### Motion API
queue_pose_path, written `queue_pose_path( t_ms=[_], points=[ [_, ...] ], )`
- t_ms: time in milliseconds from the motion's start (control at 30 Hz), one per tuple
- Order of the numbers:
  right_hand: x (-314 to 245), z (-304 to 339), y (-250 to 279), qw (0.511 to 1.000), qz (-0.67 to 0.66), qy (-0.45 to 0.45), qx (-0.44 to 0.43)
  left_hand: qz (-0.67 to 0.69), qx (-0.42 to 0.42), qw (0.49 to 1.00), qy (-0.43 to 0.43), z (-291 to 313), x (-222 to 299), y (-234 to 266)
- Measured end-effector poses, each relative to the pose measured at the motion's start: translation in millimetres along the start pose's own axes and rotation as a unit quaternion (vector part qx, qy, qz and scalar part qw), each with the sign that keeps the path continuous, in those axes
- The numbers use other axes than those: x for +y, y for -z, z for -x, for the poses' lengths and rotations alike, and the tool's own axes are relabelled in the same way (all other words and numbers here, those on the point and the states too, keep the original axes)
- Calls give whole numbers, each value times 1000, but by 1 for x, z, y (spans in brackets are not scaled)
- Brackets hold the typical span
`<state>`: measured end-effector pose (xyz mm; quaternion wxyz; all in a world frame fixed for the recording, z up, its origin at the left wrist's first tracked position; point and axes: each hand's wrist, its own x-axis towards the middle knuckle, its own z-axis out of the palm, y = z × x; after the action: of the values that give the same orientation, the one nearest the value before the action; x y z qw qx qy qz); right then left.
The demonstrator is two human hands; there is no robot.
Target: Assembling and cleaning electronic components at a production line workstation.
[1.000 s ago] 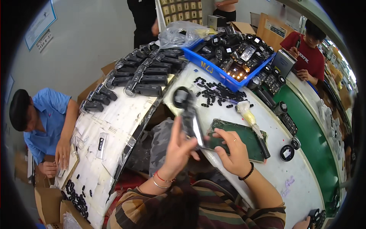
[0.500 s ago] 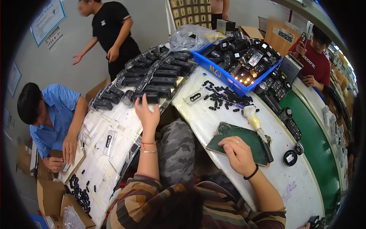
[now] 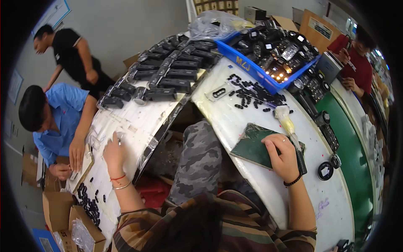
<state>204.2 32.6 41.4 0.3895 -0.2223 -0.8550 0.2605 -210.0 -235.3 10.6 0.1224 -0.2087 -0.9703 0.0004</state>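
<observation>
Left hand [image 3: 114, 157]: over the middle of the left worktop [image 3: 132, 124], fingers down, blurred; we cannot tell whether they are clamped or apart.
At its fingertips: a shiny sliver [image 3: 120, 136], too smeared to name. We judge it light, stiff and slick, best pinched by its sides.
Right hand [image 3: 284, 157]: over the green pad, loosely curled, thumb apart from forefinger, nothing visible in the grasp.
Green pad [image 3: 251, 147]: at the inner edge of the right worktop [image 3: 319, 185]. Looks flat, firm, worn; we would lift it by its bare near-left corner.
Brush [image 3: 287, 125]: lying across the pad's right end, black handle toward us; the handle should grip easily.
Clear piece with black insert [image 3: 219, 93]: farther along that inner edge. Likely light, brittle, slippery; hold by the rim.
Small black parts [image 3: 254, 94]: scattered just beyond.
Black devices [image 3: 176, 85]: in rows at the left worktop's far end.
Blue crate [image 3: 247, 67]: heaped, at the right worktop's far end.
</observation>
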Motion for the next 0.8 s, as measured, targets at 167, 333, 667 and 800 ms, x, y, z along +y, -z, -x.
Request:
queue_pose_path(
  t_ms=[167, 333, 667, 800],
  points=[
    [10, -2, 19, 996, 15, -80, 21, 187, 55, 980, -25, 7, 32, 33],
    [38, -20, 26, 984, 170, -45, 5, 697, -166, 631, -296, 64, 176, 74],
    [47, -62, -2, 966, 223, -31, -130, 843, -184, 429, -266, 61, 244, 21],
    [67, -76, -11, 914, 381, 29, -139, 837, -198, 421, -287, 64, 245, 3]
  ],
)
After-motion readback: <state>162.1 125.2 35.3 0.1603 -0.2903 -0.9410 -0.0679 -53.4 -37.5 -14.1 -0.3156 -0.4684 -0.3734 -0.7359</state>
